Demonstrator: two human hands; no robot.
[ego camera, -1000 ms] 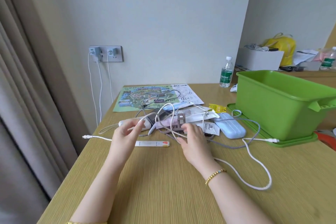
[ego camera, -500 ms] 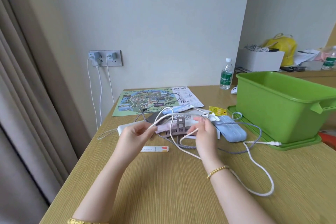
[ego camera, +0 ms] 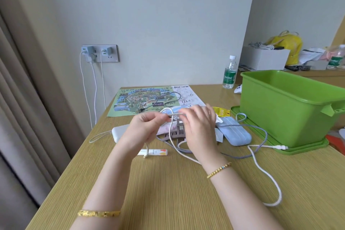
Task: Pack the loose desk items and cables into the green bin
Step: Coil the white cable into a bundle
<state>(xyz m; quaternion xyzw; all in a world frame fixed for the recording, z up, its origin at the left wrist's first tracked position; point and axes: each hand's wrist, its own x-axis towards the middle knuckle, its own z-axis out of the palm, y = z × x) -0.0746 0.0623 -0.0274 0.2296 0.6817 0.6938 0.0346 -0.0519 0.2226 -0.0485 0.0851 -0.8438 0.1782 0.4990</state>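
From the head camera, both hands are raised just above the desk (ego camera: pixel 168 192), close together over the clutter. The left hand (ego camera: pixel 141 129) has its fingers curled in, pinching the white cable (ego camera: pixel 261 166) between thumb and fingertips; a short end of that cable hangs down from under this hand to just above a small white tube with a red-and-yellow end (ego camera: pixel 155 152) lying on the desk. The right hand (ego camera: pixel 199 129) grips the same cable just beside the left, fingers bent round it — the cable arches in a loop between and above the two hands. From below the right wrist the cable runs away to the right in a wide bend across the wood, and its plug end (ego camera: pixel 280 147) lies on the green lid (ego camera: pixel 302 148) under the green bin (ego camera: pixel 287 110), which stands well to the right of the right hand.

Directly under and behind the hands lie a brownish-purple clip-like piece (ego camera: pixel 174 133), a grey braided cable (ego camera: pixel 261 136) and some papers. A white power bank (ego camera: pixel 119 132) pokes out to the left of the left hand. A pale blue case (ego camera: pixel 235 132) sits just right of the right hand, between it and the bin — the grey cable crosses over it. Beyond the hands a printed map (ego camera: pixel 147 99) is spread flat, with a thin dark cord across it. Farther right stand a yellow packet (ego camera: pixel 221 111) and a water bottle (ego camera: pixel 229 73).
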